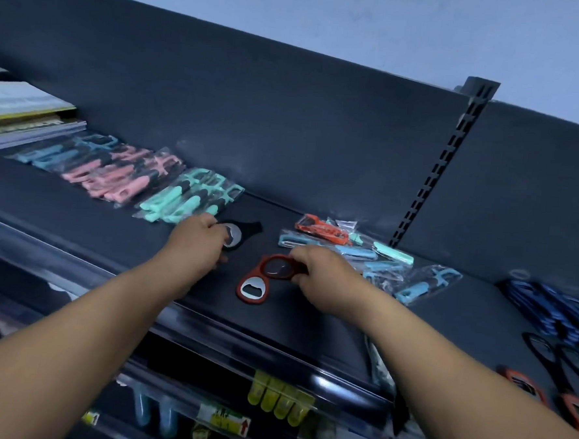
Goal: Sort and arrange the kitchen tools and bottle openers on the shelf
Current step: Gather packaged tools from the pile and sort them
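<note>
The shelf looks dark, matt and smooth. The red bottle opener and black bottle opener have dull, plastic-looking frames around bright, shiny metal plates. The pastel tools look like smooth plastic, sealed in clear wrappers that are thin, glossy and crinkled.

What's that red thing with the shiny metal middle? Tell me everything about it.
The red plastic-looking bottle opener lies flat on the dark shelf. Two oval loops show: the nearer holds a shiny metal plate with a notched slot; the farther is pinched by the right hand. Whether they are one piece or two is unclear.
</note>
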Motion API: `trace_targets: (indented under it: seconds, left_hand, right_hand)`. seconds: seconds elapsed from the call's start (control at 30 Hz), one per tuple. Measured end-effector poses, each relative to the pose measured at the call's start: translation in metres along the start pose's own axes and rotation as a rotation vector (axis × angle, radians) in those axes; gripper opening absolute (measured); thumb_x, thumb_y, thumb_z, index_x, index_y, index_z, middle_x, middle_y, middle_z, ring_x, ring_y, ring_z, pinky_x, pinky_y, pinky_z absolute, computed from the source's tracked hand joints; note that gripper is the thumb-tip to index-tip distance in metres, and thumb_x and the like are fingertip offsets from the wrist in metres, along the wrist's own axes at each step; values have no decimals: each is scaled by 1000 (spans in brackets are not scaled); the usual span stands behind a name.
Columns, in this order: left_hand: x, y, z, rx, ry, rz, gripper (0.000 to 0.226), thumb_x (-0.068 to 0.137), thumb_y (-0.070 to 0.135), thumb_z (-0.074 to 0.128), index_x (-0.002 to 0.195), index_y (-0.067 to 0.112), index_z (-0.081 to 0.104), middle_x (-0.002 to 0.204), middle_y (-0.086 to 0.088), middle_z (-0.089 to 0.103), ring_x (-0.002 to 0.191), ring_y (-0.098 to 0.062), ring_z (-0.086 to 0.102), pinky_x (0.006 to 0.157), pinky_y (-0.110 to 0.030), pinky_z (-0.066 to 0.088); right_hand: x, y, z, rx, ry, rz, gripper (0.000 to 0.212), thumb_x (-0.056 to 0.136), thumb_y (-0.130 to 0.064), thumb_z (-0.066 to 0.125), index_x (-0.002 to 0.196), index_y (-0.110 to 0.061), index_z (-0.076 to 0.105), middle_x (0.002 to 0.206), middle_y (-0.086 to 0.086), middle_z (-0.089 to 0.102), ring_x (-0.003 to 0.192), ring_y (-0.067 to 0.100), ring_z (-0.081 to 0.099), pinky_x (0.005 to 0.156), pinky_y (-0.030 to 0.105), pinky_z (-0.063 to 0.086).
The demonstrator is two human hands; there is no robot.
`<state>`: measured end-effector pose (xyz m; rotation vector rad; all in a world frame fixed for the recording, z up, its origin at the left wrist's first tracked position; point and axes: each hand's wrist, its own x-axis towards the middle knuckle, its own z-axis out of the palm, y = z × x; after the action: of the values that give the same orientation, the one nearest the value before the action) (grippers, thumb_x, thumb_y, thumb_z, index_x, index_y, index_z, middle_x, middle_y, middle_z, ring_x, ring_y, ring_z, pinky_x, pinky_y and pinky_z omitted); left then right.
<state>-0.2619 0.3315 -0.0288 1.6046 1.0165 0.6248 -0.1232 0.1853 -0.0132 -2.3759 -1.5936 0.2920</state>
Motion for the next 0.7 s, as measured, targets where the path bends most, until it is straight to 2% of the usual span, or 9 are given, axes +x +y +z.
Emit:
trace_targets:
  seconds: [0.07,0.2,0.23,0.3,0.37,0.47,0.57,0.63,0.7]
  left_hand:
    - [1,1,-5,-124,37,-38,14,88,10,47,74,11,51,87,-11,59,69,-28,65,58,-31,47]
    - [1,0,-18,-258,64,-68,16,87,9,45,72,14,47,89,-12,58,76,-31,66,60,-33,48]
    - [0,-1,-19,-280,59,-70,16,87,9,45,72,14,47,87,-11,57,74,-31,65,60,-33,48]
    - [-3,0,-21,-316,51,-76,18,91,10,45,73,14,46,84,-9,56,71,-28,64,62,-34,50]
    - [-3,-1,-23,-337,49,-89,21,95,14,46,74,14,46,84,-8,54,74,-28,62,66,-36,52]
    - [-2,-2,-25,-370,49,-116,16,95,18,49,79,13,50,94,-9,49,91,-33,60,63,-37,56]
    - [-1,-3,-25,-420,1,-133,6,95,16,52,100,12,53,102,-10,55,83,-29,65,60,-36,55]
    - [-1,-2,-23,-409,-38,-108,5,94,9,54,97,12,52,103,-13,61,77,-26,67,59,-33,56]
    - [-1,-1,-21,-390,-46,-77,11,93,4,54,93,14,49,103,-14,62,74,-24,69,55,-29,57]
  right_hand:
    - [10,-9,1,37,-39,-54,14,83,-3,57,93,-11,61,100,2,60,94,19,54,78,28,43]
    - [28,-19,10,-15,-146,-128,13,77,1,58,88,-5,63,118,10,64,109,25,57,92,36,46]
    - [30,-19,12,-17,-160,-135,9,77,0,58,83,-7,62,118,11,64,111,26,56,93,37,46]
    - [35,-18,14,-43,-155,-152,17,76,-2,61,74,-18,58,112,7,66,111,24,54,93,34,46]
    - [38,-18,13,-112,-147,-170,21,77,-7,64,76,-25,54,99,-3,60,105,19,48,86,27,42]
    - [37,-21,10,-136,-156,-132,21,79,-13,68,79,-23,50,92,-3,51,91,16,47,72,26,35]
    - [37,-21,7,-74,-177,-60,30,78,-14,72,72,-24,44,79,-8,49,81,16,50,60,27,36]
    - [34,-20,7,-26,-179,-44,34,77,-14,74,69,-24,42,75,-10,48,74,13,49,55,24,35]
    - [30,-16,8,129,-191,-5,33,77,-8,73,69,-22,44,72,-6,52,65,11,52,54,24,40]
